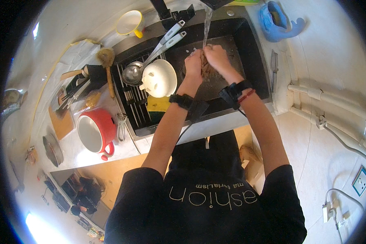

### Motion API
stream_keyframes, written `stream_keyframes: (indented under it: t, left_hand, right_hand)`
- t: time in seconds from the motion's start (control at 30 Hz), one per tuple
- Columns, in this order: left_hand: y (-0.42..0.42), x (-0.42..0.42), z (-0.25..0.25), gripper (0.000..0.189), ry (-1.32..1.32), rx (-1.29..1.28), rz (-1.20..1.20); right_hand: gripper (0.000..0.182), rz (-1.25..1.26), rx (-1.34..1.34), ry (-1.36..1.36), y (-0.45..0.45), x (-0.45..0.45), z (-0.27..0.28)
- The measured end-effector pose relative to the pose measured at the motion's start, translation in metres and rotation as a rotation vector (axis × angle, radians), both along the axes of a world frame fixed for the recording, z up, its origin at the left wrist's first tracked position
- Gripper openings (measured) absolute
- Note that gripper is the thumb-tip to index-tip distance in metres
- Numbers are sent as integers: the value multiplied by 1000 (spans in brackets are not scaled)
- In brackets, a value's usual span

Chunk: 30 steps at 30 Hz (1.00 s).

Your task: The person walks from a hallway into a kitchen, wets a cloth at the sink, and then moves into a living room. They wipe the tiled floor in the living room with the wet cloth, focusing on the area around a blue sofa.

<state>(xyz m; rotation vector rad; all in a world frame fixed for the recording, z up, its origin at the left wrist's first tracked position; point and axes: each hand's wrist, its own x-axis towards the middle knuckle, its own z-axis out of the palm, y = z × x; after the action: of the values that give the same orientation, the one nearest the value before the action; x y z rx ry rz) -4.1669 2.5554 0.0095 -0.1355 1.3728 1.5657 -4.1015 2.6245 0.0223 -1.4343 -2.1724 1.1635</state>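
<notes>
Water runs from the black faucet [215,2] in a thin stream onto my two hands, low in the dark sink basin [239,76]. My left hand [194,62] and my right hand [216,58] are close together, fingers curled on a brown, wrinkled, wet thing [205,65], perhaps a cloth; its exact kind cannot be told. Part of it hangs below and between my hands. Each wrist wears a black strap with a small device. Left of my hands, a cream bowl [163,77] and two ladles [132,73] rest on the metal drying rack [134,106].
A yellow cloth [159,104] lies beneath the bowl. On the left counter are a red pot [105,128], a wooden-handled brush [109,73] and a knife block [94,76]. A yellow-rimmed cup [129,24] stands behind the sink. Right are a blue holder [270,33] and a knife [274,70].
</notes>
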Motion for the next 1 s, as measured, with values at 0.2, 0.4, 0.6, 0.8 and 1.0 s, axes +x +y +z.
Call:
stream_keyframes:
  t: [0.2, 0.4, 0.6, 0.8, 1.0]
  left_hand:
    - [-9, -27, -45, 39, 208, -188, -213]
    - [-13, -59, -115, 64, 430, -393, -600]
    - [-13, -37, -71, 53, -246, 76, -266]
    - [-7, -31, -24, 37, -608, 430, -157]
    - [12, -20, -33, 30, -251, 541, -168]
  right_hand:
    - [42, 75, -38, 63, 7, -2, 25]
    - [33, 103, -59, 45, 5, -4, 27]
    - [19, -103, -826, 570, 3, 7, 32]
    - [25, -224, -482, 551, 14, 5, 30]
    - [26, 79, 625, 159, -39, -11, 27]
